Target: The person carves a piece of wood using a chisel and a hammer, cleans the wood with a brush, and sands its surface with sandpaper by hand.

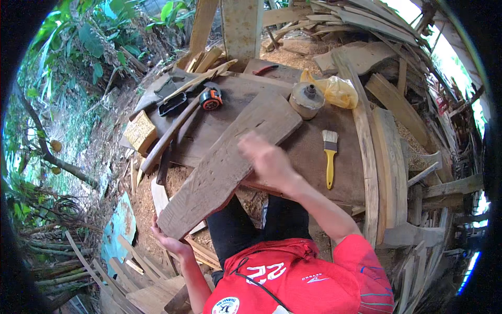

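A thick, rough brown wooden board (214, 167) lies slantwise over the bench, its near left end sticking out past the edge above my legs. My left hand (175, 245) supports that end from below and at its side, the fingers partly hidden under the wood. Over the middle of the board is my right hand (267, 163), its fingers smeared by motion, so I cannot tell whether they touch the wood or hold anything. A paintbrush (330, 157) with a yellow handle rests to the right of the board. By the board's far end stands a round, stained container (307, 101).
On the wooden bench (308, 149) are an orange-and-black tape measure (210, 99), a crumpled yellow plastic bag (342, 92) and a red-handled tool (265, 69). A wooden block (140, 133) sits at its left edge. Long planks (389, 167) line the right side. Shavings cover the ground.
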Tool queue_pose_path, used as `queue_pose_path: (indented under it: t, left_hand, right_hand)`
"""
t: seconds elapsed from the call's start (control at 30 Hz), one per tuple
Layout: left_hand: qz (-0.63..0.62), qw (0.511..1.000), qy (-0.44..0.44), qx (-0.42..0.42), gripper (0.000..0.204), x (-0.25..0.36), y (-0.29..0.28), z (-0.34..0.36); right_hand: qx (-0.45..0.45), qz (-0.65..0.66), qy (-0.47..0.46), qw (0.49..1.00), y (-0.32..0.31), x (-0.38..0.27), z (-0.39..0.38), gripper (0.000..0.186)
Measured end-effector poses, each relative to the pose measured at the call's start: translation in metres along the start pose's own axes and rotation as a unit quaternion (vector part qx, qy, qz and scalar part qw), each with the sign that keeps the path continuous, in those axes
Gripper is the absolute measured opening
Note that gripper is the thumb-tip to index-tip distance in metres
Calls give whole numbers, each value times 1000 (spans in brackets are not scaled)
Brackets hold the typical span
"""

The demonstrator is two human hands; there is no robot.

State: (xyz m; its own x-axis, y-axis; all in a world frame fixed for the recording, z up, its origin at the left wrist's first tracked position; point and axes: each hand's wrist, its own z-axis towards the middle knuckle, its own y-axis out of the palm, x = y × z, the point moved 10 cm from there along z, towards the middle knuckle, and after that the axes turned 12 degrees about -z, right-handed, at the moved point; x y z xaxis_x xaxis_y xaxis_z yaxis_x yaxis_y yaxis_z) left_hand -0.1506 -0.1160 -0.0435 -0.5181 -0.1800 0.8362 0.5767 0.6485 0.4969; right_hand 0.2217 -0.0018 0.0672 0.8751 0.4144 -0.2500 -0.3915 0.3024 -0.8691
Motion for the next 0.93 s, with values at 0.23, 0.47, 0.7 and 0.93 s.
queue_pose_path:
  t: [0.23, 0.47, 0.7, 0.93]
  left_hand:
    - [5, 999, -7, -32, 57, -5, 8, 0]
    - [-19, 1000, 5, -8, 56, 0, -18, 5]
    - [27, 999, 12, -26, 53, -15, 9, 11]
    - [348, 927, 116, -79, 37, 22, 6, 13]
  right_hand:
    - [32, -17, 60, 998, 12, 85, 79, 23]
    - [63, 70, -101, 990, 31, -13, 49, 27]
    - [74, -225, 133, 962, 8, 131, 56, 32]
    - [-59, 10, -116, 992, 41, -74, -22, 52]
